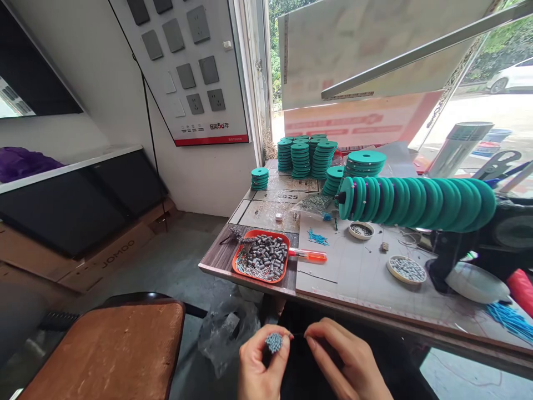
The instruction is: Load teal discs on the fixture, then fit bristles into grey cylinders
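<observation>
My left hand point(264, 361) is closed round a bundle of thin blue-grey sticks point(273, 343), seen end-on between thumb and forefinger. A tiny reddish tip shows beside its fingertips. Just to the right, my right hand point(343, 358) is closed in a pinch, thumb against forefinger. A faint thin line seems to run between the two hands, but what the right fingers hold is too small to name. Both hands are below the table's front edge, in front of dark clothing. Closest on the table is an orange-red tray point(286, 266) of grey metal cylinders point(266, 253).
A row of green discs point(416, 203) sits on a horizontal spindle above the table point(353, 286). Green disc stacks point(300, 161) stand behind. Shallow dishes, one with grey pellets point(407, 269), and blue strips point(317, 237) lie nearby. A brown-seated chair point(112, 347) stands left, beside a plastic bag point(227, 333).
</observation>
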`<move>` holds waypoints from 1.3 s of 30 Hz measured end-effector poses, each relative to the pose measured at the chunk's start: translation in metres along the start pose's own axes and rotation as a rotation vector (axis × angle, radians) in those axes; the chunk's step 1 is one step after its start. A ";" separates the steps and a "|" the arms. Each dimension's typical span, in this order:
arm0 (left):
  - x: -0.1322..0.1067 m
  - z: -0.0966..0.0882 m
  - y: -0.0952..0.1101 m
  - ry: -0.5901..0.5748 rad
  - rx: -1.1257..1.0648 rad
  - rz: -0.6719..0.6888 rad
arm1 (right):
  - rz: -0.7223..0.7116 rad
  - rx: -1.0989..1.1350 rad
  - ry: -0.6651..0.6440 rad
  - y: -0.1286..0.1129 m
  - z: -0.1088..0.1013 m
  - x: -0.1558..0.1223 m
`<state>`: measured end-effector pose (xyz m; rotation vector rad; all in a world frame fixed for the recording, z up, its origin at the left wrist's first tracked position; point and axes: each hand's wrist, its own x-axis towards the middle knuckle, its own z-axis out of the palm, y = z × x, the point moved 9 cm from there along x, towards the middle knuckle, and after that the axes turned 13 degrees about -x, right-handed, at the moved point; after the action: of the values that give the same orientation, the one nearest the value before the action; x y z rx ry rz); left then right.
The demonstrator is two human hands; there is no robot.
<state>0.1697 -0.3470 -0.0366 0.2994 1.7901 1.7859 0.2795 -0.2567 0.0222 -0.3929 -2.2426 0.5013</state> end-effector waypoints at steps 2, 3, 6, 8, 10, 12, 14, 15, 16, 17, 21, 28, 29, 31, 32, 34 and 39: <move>0.001 0.001 -0.001 -0.015 0.003 -0.009 | -0.013 -0.037 0.015 -0.001 0.000 0.000; 0.001 0.002 -0.002 -0.040 0.015 -0.018 | -0.023 -0.079 0.038 -0.003 -0.002 0.000; -0.001 0.009 -0.006 -0.125 0.049 -0.042 | -0.111 -0.261 0.141 -0.013 -0.006 0.001; -0.003 0.010 -0.007 -0.145 0.054 -0.047 | -0.212 -0.325 0.173 -0.023 -0.005 0.002; -0.004 0.007 -0.005 -0.117 0.020 -0.030 | -0.291 -0.329 0.182 -0.031 -0.003 0.002; -0.004 0.003 -0.001 -0.087 -0.134 -0.023 | -0.325 -0.286 0.174 -0.035 0.000 0.001; -0.005 0.008 -0.002 -0.135 -0.388 -0.100 | -0.354 -0.167 0.094 -0.038 0.009 -0.001; -0.006 0.013 -0.002 -0.189 -0.508 -0.162 | -0.371 -0.095 0.048 -0.040 0.015 -0.002; -0.007 0.019 -0.003 -0.241 -0.599 -0.222 | -0.387 -0.040 0.018 -0.042 0.018 -0.004; -0.009 0.023 -0.002 -0.283 -0.653 -0.262 | -0.401 -0.013 0.010 -0.044 0.020 -0.006; -0.008 0.023 0.005 -0.281 -0.706 -0.243 | -0.444 -0.111 0.118 -0.049 0.014 -0.007; -0.006 0.015 0.009 -0.103 -0.720 -0.340 | -0.436 -0.199 0.238 -0.052 -0.002 0.001; -0.002 0.004 0.015 -0.024 -0.751 -0.331 | -0.447 -0.208 0.237 -0.052 -0.003 -0.001; 0.006 -0.030 0.036 0.182 -0.818 -0.195 | -0.452 -0.219 0.222 -0.052 -0.005 -0.003; 0.008 -0.054 0.055 0.300 -0.867 0.028 | -0.438 -0.213 0.210 -0.050 -0.007 -0.003; 0.010 -0.072 0.069 0.356 -0.763 0.184 | -0.363 -0.179 0.181 -0.042 -0.010 -0.002; 0.004 -0.010 -0.013 0.037 -0.404 -0.408 | -0.188 -0.101 0.140 -0.023 -0.009 0.000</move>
<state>0.1641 -0.3546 -0.0506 -0.2451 1.3470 1.7992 0.2840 -0.2749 0.0384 -0.2570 -2.1477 0.2547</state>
